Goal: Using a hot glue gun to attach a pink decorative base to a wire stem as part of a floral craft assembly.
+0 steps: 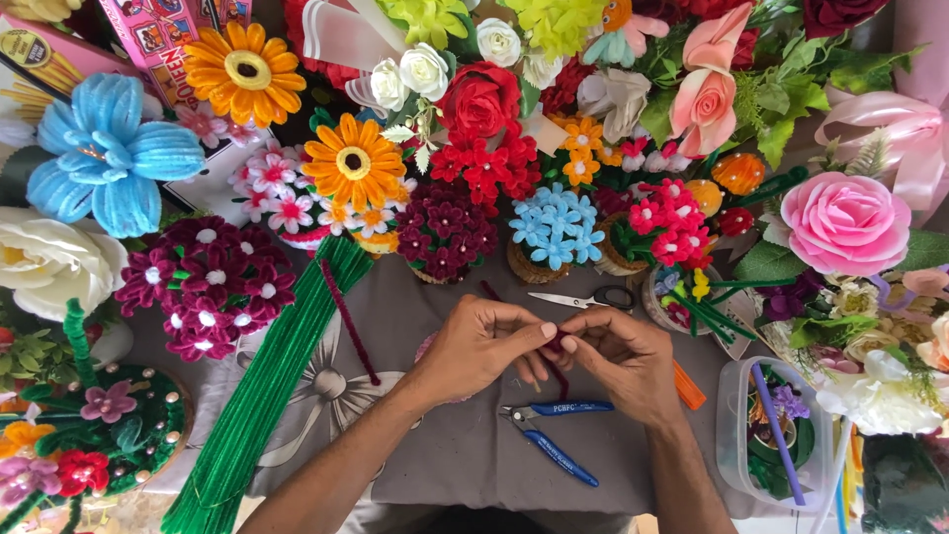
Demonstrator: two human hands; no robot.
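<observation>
A dark red stem [556, 343] sits pinched between the fingertips of both hands near the middle of the table [465, 455], which is covered in grey cloth. The left hand [481, 346] closes on it from the left with thumb and forefinger, and the right hand [618, 356] closes on it from the right, so the fingertips of the 2 hands meet around it. Only a short bit shows between them; a thin length hangs below toward the table.

Just beneath the hands lie blue pliers [554, 432], jaws pointing left. Scissors [583, 298] lie just beyond the hands, toward the far edge. An orange stick [689, 387] pokes out from under the right hand. Left of the left forearm, a thick green bundle [267, 386] runs diagonally down to the near left corner, with 1 loose maroon stem [348, 321] beside it. At the right edge stands a clear tub [733, 435] holding green wire and a purple stick. Handmade flowers [474, 129] in many colours crowd the far edge and both sides, none touching the hands.
</observation>
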